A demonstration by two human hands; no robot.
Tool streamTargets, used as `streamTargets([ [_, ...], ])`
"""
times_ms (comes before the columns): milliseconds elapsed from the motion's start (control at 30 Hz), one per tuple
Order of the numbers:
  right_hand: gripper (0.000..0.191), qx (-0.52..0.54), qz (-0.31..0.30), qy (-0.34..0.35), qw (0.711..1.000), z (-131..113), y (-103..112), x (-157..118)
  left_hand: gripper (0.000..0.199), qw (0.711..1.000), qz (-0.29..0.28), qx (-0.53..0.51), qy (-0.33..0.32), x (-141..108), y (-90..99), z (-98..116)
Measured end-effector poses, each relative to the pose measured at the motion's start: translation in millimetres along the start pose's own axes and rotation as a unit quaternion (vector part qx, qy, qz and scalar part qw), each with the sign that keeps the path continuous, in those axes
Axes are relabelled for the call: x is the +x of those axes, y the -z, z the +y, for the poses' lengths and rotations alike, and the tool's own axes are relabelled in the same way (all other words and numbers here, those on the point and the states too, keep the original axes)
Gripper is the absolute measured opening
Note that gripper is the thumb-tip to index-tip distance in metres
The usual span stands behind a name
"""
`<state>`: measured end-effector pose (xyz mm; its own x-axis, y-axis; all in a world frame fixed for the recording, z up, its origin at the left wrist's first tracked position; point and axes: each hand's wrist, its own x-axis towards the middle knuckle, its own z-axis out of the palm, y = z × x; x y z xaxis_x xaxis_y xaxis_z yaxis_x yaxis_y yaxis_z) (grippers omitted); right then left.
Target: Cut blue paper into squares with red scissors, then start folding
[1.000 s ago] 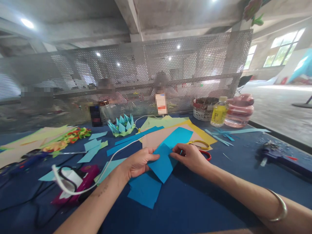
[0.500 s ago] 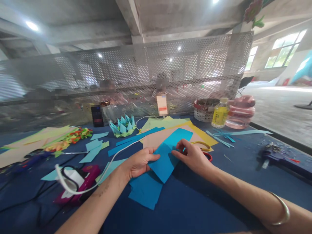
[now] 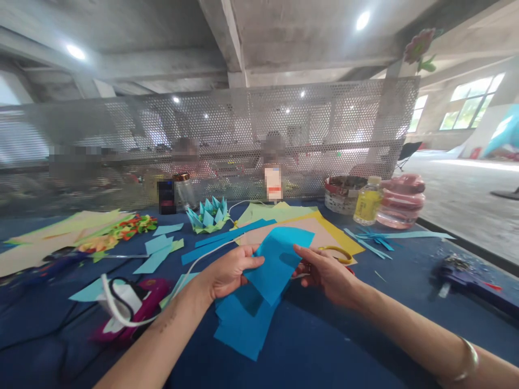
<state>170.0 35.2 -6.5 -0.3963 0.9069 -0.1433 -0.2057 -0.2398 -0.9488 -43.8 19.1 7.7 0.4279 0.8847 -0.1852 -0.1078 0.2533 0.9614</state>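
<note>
A bright blue paper sheet [image 3: 279,262] is held up between both hands near the middle of the view. My left hand [image 3: 233,270] pinches its left edge, thumb on top. My right hand [image 3: 324,270] grips the right edge, thumb in front and fingers partly hidden behind. Below the sheet, more blue paper pieces [image 3: 245,327] lie on the dark blue table [image 3: 324,351]. Scissors with a yellow handle [image 3: 338,253] lie beyond my right hand, partly covered by it.
A folded light-blue paper crown [image 3: 208,215], blue strips [image 3: 227,237] and pale sheets [image 3: 259,213] lie behind. To the right stand a yellow-labelled bottle [image 3: 367,202], a basket [image 3: 344,197] and a glue gun [image 3: 474,275]. A magenta power strip [image 3: 152,297] with cables sits left.
My right hand has shifted from the face of the blue sheet to its right edge, its fingers now behind it. The sheet's upper part has curved. The camera view has tilted up slightly.
</note>
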Motion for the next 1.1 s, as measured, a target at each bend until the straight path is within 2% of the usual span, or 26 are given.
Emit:
streamTargets([
  [100, 0.032, -0.001, 0.013, 0.01, 1.0, 0, 1, 1, 0.034, 1.0, -0.009, 0.001, 0.006, 0, -0.4, 1],
  [233, 0.035, -0.083, -0.003, 0.032, 0.996, 4, -1, 0, 0.032, 0.999, -0.032, 0.006, 0.012, -3, -2.5, 2],
  [367, 0.035, -0.132, 0.025, 0.058, 0.989, 8, -4, -2, 0.029, 0.998, -0.055, -0.005, 0.006, -4, -4.2, 2],
  [467, 0.035, -0.139, 0.058, 0.081, 0.985, 8, -3, -2, 0.028, 0.999, -0.013, -0.037, -0.01, -2, -6.4, 3],
  [567, 0.037, -0.141, 0.104, 0.117, 0.978, 7, 1, 1, 0.041, 0.993, 0.046, -0.101, -0.035, 1, -11.4, 2],
  [633, 0.038, -0.139, 0.128, 0.137, 0.972, 6, 4, 4, 0.05, 0.989, 0.048, -0.134, -0.039, 3, -15.9, 1],
  [733, 0.039, -0.133, 0.146, 0.156, 0.968, 5, 5, 5, 0.055, 0.99, 0.019, -0.138, -0.034, 6, -22.7, -6],
  [800, 0.038, -0.132, 0.143, 0.159, 0.968, 6, 3, 4, 0.054, 0.993, -0.002, -0.113, -0.039, 8, -26.4, -12],
  [967, 0.039, -0.133, 0.085, 0.153, 0.976, 5, -4, -2, 0.049, 0.996, -0.032, -0.076, -0.045, 12, -30.8, -22],
  [1100, 0.038, -0.139, 0.088, 0.16, 0.973, 4, -6, -4, 0.044, 0.996, -0.031, -0.067, -0.052, 11, -31.2, -21],
])
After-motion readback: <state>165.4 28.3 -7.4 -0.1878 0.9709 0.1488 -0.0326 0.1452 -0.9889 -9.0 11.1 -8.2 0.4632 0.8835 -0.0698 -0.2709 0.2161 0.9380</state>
